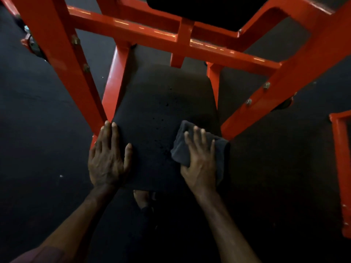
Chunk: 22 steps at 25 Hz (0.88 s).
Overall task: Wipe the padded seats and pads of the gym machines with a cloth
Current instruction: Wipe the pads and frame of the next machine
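A black padded seat point(159, 114) lies below me inside an orange machine frame point(144, 29). Small dark droplets speckle its middle. My left hand point(109, 158) rests flat on the seat's left edge, fingers straight and pointing away from me. My right hand point(199, 160) presses a folded dark grey cloth point(182, 147) onto the seat's right side, fingers spread flat on top of it. A second black pad point(205, 10) shows at the top of the view, mostly cut off.
Orange frame legs point(62, 59) slant down on both sides of the seat, with bolts on them. Another orange frame part point(341, 168) stands at the right edge. The floor point(38, 130) is dark rubber. A foot point(143, 200) shows below the seat's near edge.
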Each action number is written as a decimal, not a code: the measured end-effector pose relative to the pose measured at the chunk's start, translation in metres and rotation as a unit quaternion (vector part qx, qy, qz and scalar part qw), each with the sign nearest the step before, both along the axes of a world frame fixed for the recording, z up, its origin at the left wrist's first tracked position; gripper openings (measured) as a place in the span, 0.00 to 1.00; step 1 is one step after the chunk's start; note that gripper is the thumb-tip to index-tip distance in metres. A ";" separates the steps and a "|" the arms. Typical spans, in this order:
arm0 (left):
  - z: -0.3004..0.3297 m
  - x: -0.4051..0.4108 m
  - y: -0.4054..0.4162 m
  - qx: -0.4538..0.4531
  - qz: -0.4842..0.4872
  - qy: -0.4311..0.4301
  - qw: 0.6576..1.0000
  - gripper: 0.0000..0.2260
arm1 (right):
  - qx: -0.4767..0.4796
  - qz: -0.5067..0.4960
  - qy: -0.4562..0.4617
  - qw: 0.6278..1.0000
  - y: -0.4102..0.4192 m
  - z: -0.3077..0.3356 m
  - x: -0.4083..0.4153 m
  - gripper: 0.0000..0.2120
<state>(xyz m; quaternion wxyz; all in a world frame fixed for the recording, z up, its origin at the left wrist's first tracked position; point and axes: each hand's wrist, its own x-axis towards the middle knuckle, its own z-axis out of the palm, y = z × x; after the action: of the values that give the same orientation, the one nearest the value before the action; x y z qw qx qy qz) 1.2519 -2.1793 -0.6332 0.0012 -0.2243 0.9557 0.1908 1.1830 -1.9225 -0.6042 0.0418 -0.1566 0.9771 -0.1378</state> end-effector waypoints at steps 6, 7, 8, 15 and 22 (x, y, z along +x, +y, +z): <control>0.000 -0.003 0.000 -0.005 0.001 -0.009 1.000 0.33 | 0.000 -0.057 0.005 0.998 0.005 -0.001 -0.065 0.41; 0.001 -0.003 0.000 -0.002 0.002 -0.012 1.000 0.34 | 0.003 -0.046 -0.002 0.999 0.000 0.002 -0.046 0.41; 0.003 -0.003 -0.001 0.006 0.008 -0.014 1.000 0.34 | 0.003 -0.007 -0.013 1.000 -0.003 0.004 -0.034 0.42; 0.016 -0.058 0.015 0.022 0.049 0.009 0.999 0.33 | 0.005 -0.034 0.007 0.999 0.012 0.003 -0.101 0.40; 0.002 -0.067 0.018 -0.031 0.047 -0.038 0.998 0.35 | -0.017 0.027 0.005 0.999 0.001 -0.005 -0.147 0.40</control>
<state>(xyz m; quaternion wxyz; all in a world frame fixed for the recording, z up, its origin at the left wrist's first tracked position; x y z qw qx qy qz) 1.1846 -2.1609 -0.6317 0.0213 -0.2757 0.9489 0.1520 1.0364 -1.9211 -0.6088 0.0383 -0.1846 0.9702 -0.1523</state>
